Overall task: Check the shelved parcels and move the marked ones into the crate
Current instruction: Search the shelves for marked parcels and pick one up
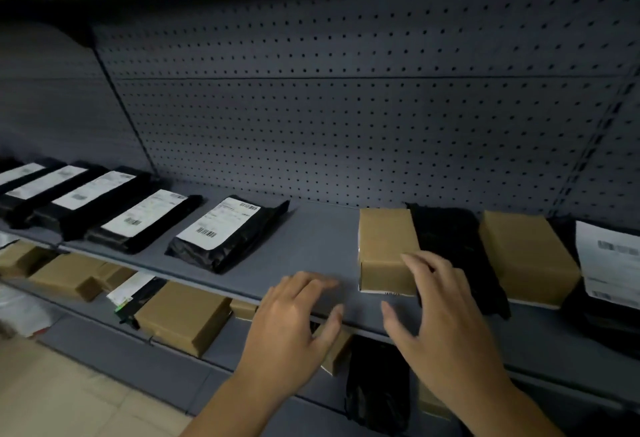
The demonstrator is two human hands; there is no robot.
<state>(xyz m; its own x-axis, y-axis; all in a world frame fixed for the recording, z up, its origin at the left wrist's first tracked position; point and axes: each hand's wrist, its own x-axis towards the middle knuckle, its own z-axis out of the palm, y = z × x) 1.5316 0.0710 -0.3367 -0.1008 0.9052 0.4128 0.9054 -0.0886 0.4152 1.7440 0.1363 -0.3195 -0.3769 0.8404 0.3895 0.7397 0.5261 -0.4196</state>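
A grey shelf (322, 256) carries a row of parcels. On its left lie several black bags with white barcode labels, the nearest black bag (228, 234) at centre left. A brown cardboard box (386, 249) stands right of a bare gap, then an unlabelled black bag (457, 249), a second brown box (526, 256) and a labelled black bag (609, 260) at the right edge. My left hand (294, 325) hovers open over the shelf's front edge. My right hand (446, 325) is open too, its fingertips at the first brown box's near right corner. No crate is in view.
A lower shelf (114, 346) holds more brown boxes, such as a large box (183, 315), a labelled bag (135, 291) and a black bag (377, 381) beneath my hands. A perforated back panel (346, 107) rises behind. Pale floor (62, 398) shows at the lower left.
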